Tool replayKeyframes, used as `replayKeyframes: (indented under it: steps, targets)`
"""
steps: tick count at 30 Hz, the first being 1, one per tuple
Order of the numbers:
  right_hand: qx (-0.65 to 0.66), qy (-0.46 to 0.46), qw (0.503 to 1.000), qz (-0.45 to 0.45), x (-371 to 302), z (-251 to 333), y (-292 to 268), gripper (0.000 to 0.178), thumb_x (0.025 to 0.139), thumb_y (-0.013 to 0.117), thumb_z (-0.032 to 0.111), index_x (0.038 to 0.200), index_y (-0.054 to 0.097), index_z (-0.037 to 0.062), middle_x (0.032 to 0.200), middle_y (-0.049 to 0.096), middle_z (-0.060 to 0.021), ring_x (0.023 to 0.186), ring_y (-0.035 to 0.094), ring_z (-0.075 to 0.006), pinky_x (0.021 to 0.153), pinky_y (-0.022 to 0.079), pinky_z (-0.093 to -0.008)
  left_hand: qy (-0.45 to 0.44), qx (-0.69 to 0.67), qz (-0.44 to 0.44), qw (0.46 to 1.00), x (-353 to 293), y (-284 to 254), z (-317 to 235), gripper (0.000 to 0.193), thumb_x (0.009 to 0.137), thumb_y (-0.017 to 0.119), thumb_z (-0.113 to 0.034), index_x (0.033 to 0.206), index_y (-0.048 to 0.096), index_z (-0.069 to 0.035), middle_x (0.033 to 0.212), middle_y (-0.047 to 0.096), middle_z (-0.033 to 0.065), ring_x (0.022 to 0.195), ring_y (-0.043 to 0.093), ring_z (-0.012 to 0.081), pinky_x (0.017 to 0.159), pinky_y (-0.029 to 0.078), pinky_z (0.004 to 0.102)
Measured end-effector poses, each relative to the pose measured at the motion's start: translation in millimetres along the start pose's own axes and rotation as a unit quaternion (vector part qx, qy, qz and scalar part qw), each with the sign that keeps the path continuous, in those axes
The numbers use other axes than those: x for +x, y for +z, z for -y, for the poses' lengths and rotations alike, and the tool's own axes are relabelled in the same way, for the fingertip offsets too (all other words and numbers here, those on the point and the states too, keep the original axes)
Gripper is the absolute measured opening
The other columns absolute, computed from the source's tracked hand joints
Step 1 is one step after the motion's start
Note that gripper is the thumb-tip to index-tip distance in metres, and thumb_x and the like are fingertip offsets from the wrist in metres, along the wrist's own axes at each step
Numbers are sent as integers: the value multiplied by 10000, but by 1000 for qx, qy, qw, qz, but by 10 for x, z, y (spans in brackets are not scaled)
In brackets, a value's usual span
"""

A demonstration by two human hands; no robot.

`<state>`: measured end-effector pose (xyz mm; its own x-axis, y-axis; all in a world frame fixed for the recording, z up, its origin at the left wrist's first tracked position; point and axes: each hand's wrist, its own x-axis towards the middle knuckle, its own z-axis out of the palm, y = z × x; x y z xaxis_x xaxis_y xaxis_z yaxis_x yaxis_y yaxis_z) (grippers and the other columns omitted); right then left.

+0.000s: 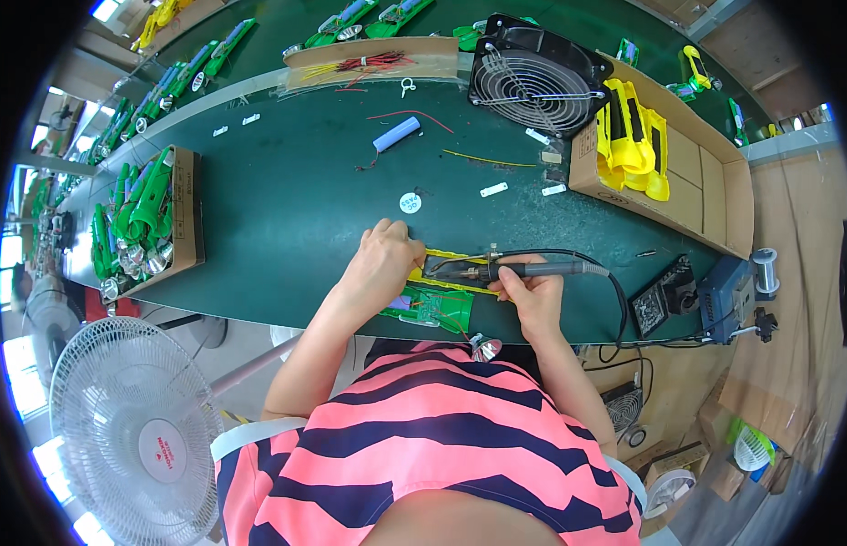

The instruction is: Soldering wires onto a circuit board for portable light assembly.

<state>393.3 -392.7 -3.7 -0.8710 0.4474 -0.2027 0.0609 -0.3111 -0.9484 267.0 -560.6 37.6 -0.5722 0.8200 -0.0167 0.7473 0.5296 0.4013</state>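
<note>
My right hand grips a soldering iron with a dark handle, its tip pointing left over a yellow plastic casing. A metal fitting is attached to the iron near its front. My left hand is closed at the left end of this casing; its fingertips are partly hidden. Just below, nearer my body, lies a green plastic housing with wires and a purple-blue cell inside. A shiny reflector lamp hangs at the bench edge beside it.
A carton of green housings stands left; a carton of yellow casings stands far right beside a black fan. A blue battery, loose wires and white strips lie ahead. The soldering station sits right, its cable looping to the iron.
</note>
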Motion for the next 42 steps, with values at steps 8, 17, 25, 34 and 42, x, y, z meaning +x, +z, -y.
replayKeyframes:
  steps: [8,17,25,34,42]
  targets:
    - [52,13,998,27,33,-23,-99,135,794,581,55,886,541,-35,719,607,-114,586,587,-119,494,452,-200,-4,-21,-20,1000,-2,25,24,45,643,594,-5,670,617,-33,677,493,96,736,485,260,665,412,355]
    - [-27,-178,983,-40,-240,79,-139,223,826,528,51,1011,453,-49,686,590,-141,563,568,-157,533,477,-261,-41,3,17,999,2,-27,-42,57,662,591,-24,683,638,-48,709,513,91,801,497,262,722,406,372]
    - [-402,-299,865,22,-274,71,-330,470,660,685,108,1060,443,56,976,610,-93,1060,497,-292,974,271,-488,-32,13,1,999,16,-11,-21,18,669,582,-49,662,599,-50,691,515,84,775,492,256,700,388,368]
    - [-415,-275,867,13,-247,44,-343,433,667,668,96,1071,518,56,1090,536,-60,1109,460,-260,1005,243,-450,-51,2,-8,999,-1,10,-14,29,645,602,-44,660,624,-56,701,508,88,796,488,247,704,384,369]
    - [-434,-274,858,24,-231,78,-346,448,672,663,95,1087,497,52,1068,573,-52,1023,519,-243,1004,248,-445,-37,-3,-11,999,28,2,38,50,602,633,-48,650,638,-59,671,516,84,764,491,253,665,398,347]
